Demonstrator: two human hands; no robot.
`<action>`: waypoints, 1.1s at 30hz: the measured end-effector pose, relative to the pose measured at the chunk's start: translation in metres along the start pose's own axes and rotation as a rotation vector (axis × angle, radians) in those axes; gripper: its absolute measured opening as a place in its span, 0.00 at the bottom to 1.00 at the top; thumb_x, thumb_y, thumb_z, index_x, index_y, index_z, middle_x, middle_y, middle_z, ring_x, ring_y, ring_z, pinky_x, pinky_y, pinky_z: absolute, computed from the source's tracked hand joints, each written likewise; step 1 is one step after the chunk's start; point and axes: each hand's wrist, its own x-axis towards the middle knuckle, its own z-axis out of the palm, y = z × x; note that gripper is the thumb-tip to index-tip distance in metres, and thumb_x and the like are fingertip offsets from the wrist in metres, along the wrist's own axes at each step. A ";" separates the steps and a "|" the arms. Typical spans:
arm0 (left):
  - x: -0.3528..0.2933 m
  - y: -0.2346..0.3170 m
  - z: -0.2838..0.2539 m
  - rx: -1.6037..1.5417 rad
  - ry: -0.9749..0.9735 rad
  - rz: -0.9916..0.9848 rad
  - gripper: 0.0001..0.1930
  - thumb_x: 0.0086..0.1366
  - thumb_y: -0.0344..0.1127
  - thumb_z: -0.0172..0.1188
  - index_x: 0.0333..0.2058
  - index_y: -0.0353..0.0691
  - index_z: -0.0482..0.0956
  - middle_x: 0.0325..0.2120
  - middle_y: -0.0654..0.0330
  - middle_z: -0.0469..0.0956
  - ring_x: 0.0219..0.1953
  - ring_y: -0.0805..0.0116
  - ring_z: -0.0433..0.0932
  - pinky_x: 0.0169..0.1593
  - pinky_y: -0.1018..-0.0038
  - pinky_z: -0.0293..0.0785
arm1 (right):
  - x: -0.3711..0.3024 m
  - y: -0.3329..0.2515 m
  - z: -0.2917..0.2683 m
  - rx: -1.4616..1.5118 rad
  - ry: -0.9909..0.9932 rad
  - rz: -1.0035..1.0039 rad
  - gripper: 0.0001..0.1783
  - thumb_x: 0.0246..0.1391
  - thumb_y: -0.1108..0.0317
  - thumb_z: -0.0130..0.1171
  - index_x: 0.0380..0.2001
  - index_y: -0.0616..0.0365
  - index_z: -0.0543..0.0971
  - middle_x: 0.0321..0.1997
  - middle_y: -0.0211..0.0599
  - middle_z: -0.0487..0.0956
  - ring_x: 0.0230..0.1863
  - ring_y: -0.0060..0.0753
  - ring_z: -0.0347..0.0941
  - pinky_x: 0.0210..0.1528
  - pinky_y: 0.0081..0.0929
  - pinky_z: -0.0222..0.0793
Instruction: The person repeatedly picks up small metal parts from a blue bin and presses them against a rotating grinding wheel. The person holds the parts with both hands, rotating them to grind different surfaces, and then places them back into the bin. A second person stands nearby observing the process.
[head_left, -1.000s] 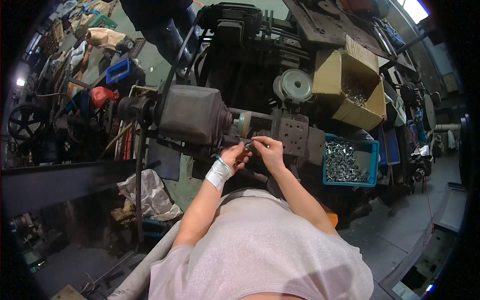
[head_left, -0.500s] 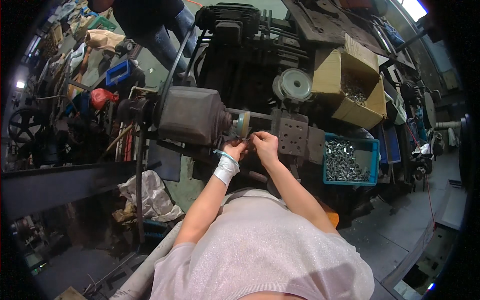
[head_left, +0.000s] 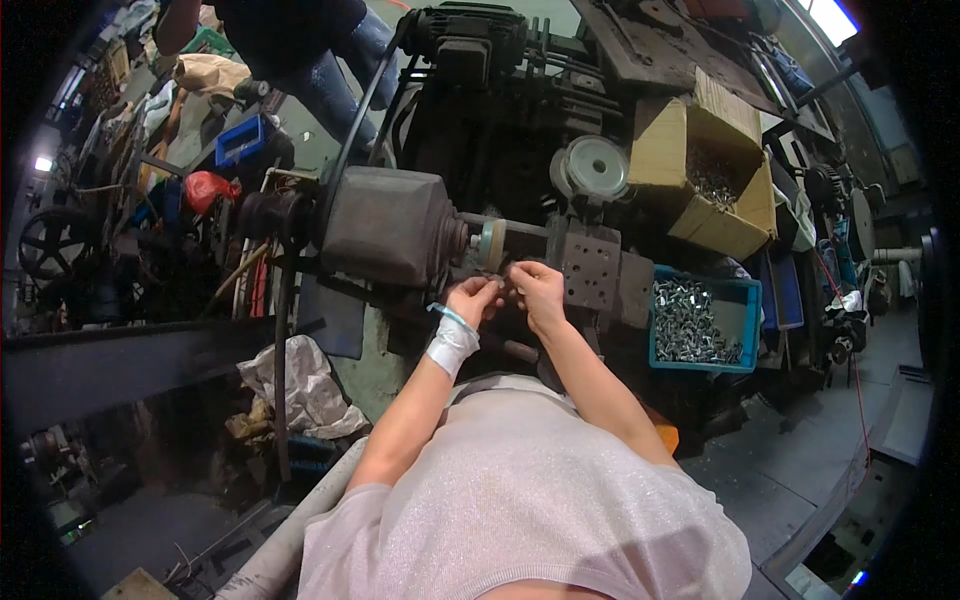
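Note:
Both hands meet in front of a dark machine [head_left: 388,226], just below the round wheel [head_left: 492,244] on its spindle. My left hand [head_left: 472,298], with a white wrap at the wrist, has thumb and fingers pinched together. Close beside it on the right, my right hand [head_left: 539,292] is curled in a pinch too. Whatever lies between the fingertips is too small and dark to name. To the right of the hands stands a metal block with holes [head_left: 592,268]. A turquoise bin [head_left: 737,312] farther right holds many small shiny metal parts [head_left: 688,325].
An open cardboard box [head_left: 662,150] with small metal pieces stands at the back right. A round metal handwheel [head_left: 597,166] rises behind the block. At the upper left another person [head_left: 335,88] stands beside the belt. A crumpled white sack [head_left: 303,385] lies at the lower left.
My right hand has opened out slightly and shifted a little right and down. My left hand stays nearly in place, still pinched. The person at the upper left has moved slightly left.

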 end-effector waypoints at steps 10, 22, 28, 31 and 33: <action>-0.030 -0.006 -0.012 -0.575 -0.135 0.000 0.14 0.63 0.30 0.41 0.46 0.34 0.64 0.46 0.53 0.67 0.52 0.61 0.64 0.51 0.64 0.64 | -0.052 -0.026 -0.004 -0.171 -0.226 0.277 0.09 0.43 0.68 0.59 0.25 0.63 0.76 0.16 0.28 0.71 0.13 0.14 0.61 0.10 0.13 0.49; -0.037 -0.016 -0.013 -0.032 -0.057 0.088 0.10 0.58 0.29 0.53 0.38 0.32 0.71 0.29 0.61 0.74 0.29 0.75 0.73 0.31 0.81 0.72 | -0.047 -0.017 0.000 -0.201 -0.103 0.067 0.10 0.42 0.70 0.58 0.27 0.67 0.77 0.19 0.30 0.74 0.18 0.15 0.64 0.19 0.14 0.58; -0.030 -0.011 -0.006 0.153 -0.009 0.169 0.08 0.56 0.29 0.54 0.34 0.32 0.73 0.26 0.62 0.75 0.24 0.76 0.73 0.30 0.80 0.72 | -0.044 -0.016 0.002 -0.225 -0.077 0.003 0.11 0.42 0.69 0.58 0.27 0.68 0.77 0.20 0.30 0.74 0.18 0.16 0.64 0.20 0.14 0.59; -0.022 -0.010 -0.003 0.219 -0.005 0.174 0.08 0.56 0.29 0.54 0.34 0.31 0.73 0.24 0.62 0.75 0.23 0.76 0.73 0.29 0.81 0.72 | -0.030 -0.004 0.001 -0.218 -0.014 -0.019 0.11 0.42 0.69 0.58 0.26 0.68 0.77 0.19 0.30 0.74 0.18 0.16 0.65 0.20 0.15 0.60; -0.014 -0.012 0.000 0.155 -0.007 0.144 0.08 0.56 0.30 0.54 0.32 0.32 0.73 0.23 0.62 0.74 0.22 0.77 0.72 0.27 0.81 0.71 | -0.021 -0.001 0.003 -0.251 0.033 -0.061 0.11 0.42 0.69 0.58 0.26 0.68 0.77 0.19 0.31 0.74 0.19 0.17 0.65 0.20 0.15 0.60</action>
